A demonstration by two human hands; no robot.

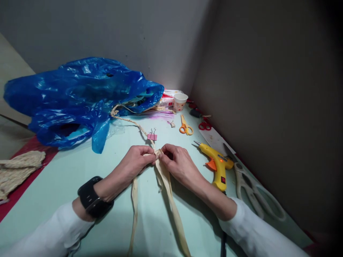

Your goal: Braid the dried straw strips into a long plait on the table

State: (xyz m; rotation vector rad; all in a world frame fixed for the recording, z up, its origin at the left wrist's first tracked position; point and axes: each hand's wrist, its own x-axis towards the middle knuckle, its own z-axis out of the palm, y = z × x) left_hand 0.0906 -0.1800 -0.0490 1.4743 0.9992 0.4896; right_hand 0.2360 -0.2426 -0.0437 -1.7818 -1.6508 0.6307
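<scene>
Your left hand (136, 159) and right hand (178, 164) both pinch the strips (167, 182); print on the cup (180, 101) is too small to read.

A pale mint-green table (80, 178) set into a grey corner carries a crumpled blue plastic bag (77, 96) at the back left, with a white paper cup (180, 101) near the corner. A thin braided straw cord (131, 122) runs from the bag past a small pink binder clip (152, 136) to flat pale straw strips (171, 200) that trail toward the near edge. Along the right lie small orange-handled scissors (185, 126), red-handled scissors (205, 125), a yellow glue gun (218, 164) and large beige-handled shears (250, 192).
</scene>
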